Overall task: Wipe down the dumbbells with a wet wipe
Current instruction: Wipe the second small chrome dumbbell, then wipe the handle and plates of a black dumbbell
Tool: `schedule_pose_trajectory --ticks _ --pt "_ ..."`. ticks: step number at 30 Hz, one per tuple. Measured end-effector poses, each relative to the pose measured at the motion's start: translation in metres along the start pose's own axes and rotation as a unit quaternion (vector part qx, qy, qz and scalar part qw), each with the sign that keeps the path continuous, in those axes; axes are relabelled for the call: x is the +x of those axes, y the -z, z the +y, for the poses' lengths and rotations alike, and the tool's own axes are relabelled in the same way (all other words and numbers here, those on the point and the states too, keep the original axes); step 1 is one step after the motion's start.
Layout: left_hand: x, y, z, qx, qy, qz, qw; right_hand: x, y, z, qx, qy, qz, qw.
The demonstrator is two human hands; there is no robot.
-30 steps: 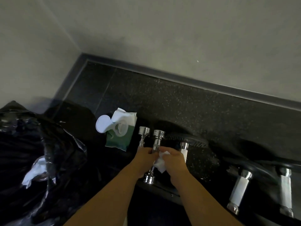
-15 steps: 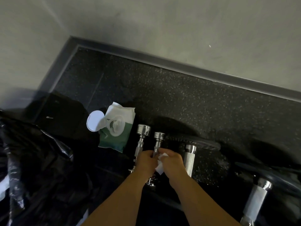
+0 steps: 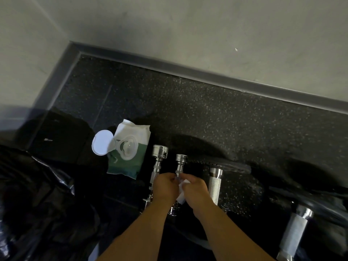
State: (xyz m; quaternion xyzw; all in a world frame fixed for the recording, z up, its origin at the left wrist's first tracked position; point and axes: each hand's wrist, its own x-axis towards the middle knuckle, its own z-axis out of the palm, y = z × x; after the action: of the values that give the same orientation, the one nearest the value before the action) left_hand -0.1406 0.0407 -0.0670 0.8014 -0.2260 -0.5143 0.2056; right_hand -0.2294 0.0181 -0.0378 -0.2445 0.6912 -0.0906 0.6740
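1. Over the last second your hands have barely moved along the metal. Your left hand (image 3: 165, 188) and right hand (image 3: 196, 193) sit on the same middle stretch of the slim chrome dumbbell (image 3: 181, 162), at the centre of the frame, a little below its top knob.
2. Your head is what shifted. The view has swung left, so the far-right dumbbell has left the frame and only one large dumbbell (image 3: 296, 230) remains at the lower right.
3. The wet wipe (image 3: 181, 197) shows less than before. It was a broad white patch between your hands; now a corner peeps above the right hand and a flap hangs below it. I judge that you are mid-rub on the handle, with both ends yet to be wiped.
4. Your left fingers are curled round the bar, gripping it steady. Your right fingers are curled too, pinching the wipe against the bar's right side; their tips are hidden.
5. The bar runs from its knob down between your two hands, and its lower end shows just beneath your wrists.
6. A second slim dumbbell (image 3: 160, 154) lies just left of your left hand, and a thick knurled dumbbell (image 3: 214, 185) lies just right of your right hand. The wipes pack (image 3: 130, 157), lid open, lies up and to the left of your hands.
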Motion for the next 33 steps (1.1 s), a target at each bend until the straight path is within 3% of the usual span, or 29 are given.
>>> schedule_pose_trajectory --ticks 13,15,19,21,27,33 --pt "-0.03 0.002 0.023 0.153 -0.101 0.065 0.981 -0.043 0.052 -0.007 0.004 0.054 -0.004 0.999" --pt "-0.043 -0.013 0.029 0.154 -0.078 0.039 0.984 -0.053 0.072 -0.009 0.013 0.061 -0.002 0.998" --pt "-0.063 -0.048 0.039 0.012 0.026 -0.115 0.993 -0.065 0.115 -0.006 0.041 0.07 0.041 0.996" --pt "-0.07 -0.057 0.047 0.008 0.051 -0.154 0.987 -0.068 0.132 -0.004 0.063 0.063 0.067 0.994" --pt "-0.078 -0.069 0.055 0.065 0.073 -0.121 0.988 -0.077 0.153 -0.003 0.085 0.06 0.082 0.991" --pt "-0.095 -0.066 0.064 0.044 0.07 -0.102 0.991 -0.092 0.164 -0.019 0.069 0.07 0.083 0.992"
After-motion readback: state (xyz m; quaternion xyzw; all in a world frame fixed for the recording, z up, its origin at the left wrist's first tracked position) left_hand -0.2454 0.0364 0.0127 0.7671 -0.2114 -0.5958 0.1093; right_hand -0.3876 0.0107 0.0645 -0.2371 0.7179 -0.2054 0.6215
